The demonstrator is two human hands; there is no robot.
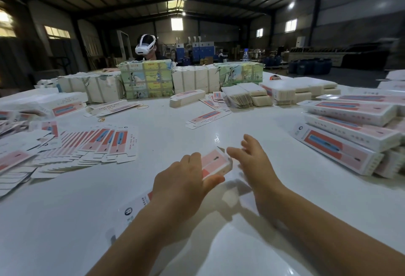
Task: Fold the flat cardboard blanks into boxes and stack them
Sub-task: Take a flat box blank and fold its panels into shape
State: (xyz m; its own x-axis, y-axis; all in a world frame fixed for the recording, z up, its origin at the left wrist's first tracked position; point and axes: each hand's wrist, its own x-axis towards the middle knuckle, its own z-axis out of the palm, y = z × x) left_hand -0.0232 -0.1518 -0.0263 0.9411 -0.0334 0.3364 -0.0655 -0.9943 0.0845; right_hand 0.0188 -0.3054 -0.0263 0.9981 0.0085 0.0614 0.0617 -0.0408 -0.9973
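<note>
White tabletop (153,221) fills my view inside a dim warehouse. My left hand (184,179) grips a half-formed box (215,161) near the table's middle, fingers over its top and thumb under its near edge. My right hand (254,161) hovers just beside the box's far end, fingers spread and holding nothing. Fanned flat blanks (100,144) lie to the left; finished boxes (341,144) are stacked at right.

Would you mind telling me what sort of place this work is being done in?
Probably a packaging workshop in a factory hall: flat printed blanks fanned on a white table, folded boxes stacked at right, wrapped bundles behind.
</note>
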